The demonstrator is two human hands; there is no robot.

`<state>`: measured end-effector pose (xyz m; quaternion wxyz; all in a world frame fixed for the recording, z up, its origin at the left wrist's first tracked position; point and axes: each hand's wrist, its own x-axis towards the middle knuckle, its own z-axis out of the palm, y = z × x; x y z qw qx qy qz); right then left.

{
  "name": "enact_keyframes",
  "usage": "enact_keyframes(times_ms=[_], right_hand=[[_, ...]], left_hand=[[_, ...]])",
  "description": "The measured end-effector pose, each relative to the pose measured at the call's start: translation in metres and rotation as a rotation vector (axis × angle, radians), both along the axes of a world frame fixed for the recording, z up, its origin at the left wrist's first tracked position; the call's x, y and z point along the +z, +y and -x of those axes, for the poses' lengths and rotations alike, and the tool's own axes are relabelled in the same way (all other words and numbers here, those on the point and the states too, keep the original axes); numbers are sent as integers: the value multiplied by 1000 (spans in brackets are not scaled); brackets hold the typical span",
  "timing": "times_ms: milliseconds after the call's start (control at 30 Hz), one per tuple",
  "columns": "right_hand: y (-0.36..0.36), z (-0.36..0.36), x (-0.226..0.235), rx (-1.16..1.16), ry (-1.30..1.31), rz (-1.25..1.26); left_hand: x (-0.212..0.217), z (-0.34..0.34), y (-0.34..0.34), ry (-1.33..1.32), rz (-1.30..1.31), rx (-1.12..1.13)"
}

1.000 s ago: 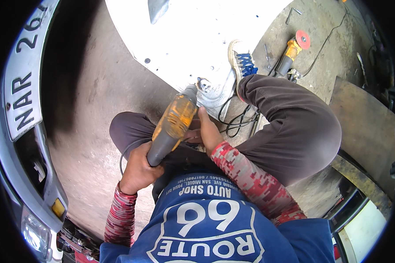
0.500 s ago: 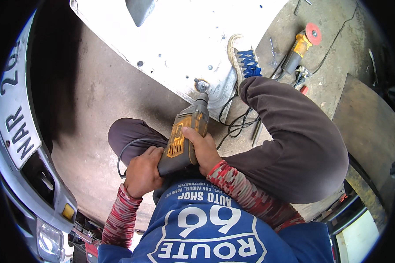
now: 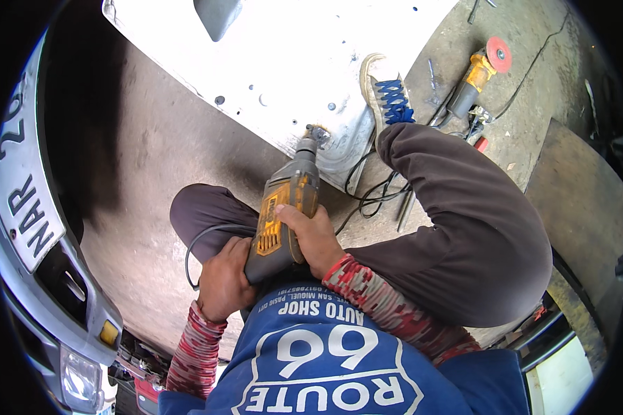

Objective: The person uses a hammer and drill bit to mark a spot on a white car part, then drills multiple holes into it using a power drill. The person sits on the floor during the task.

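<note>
A yellow and black corded power drill (image 3: 281, 207) lies across my lap, its chuck pointing away from me at a large white metal car panel (image 3: 284, 62). The chuck end meets a scuffed, bare-metal spot (image 3: 319, 135) near the panel's near corner; the bit itself is hard to make out. My left hand (image 3: 226, 278) is closed round the rear of the drill, where its handle is mostly hidden. Across the right side of the drill body, my right hand (image 3: 314, 238) grips with its thumb on top.
My shoe (image 3: 386, 97) rests on the panel's right edge. Beyond it, an angle grinder (image 3: 476, 77) with a red disc lies on the concrete floor. Black cable (image 3: 375, 197) loops beside the panel corner. A car's front bumper (image 3: 45, 256) stands at the left, and a flat brown sheet (image 3: 578, 187) at the right.
The drill's front end has swung a little left, from the right part of the scuffed spot to its left side. Both hands have kept their hold and shifted slightly with it.
</note>
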<state>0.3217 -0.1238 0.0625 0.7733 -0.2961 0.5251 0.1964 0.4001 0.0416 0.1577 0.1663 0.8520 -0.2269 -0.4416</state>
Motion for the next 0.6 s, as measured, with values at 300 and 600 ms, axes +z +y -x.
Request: enact_keyframes(times_ms=[300,600], right_hand=[[1,12,-10,-23,74,-46],[3,12,-7,-9,73,-21]], left_hand=[[-6,-8,-1,95,11,-56],[-6,-13,3,140,31,-61]])
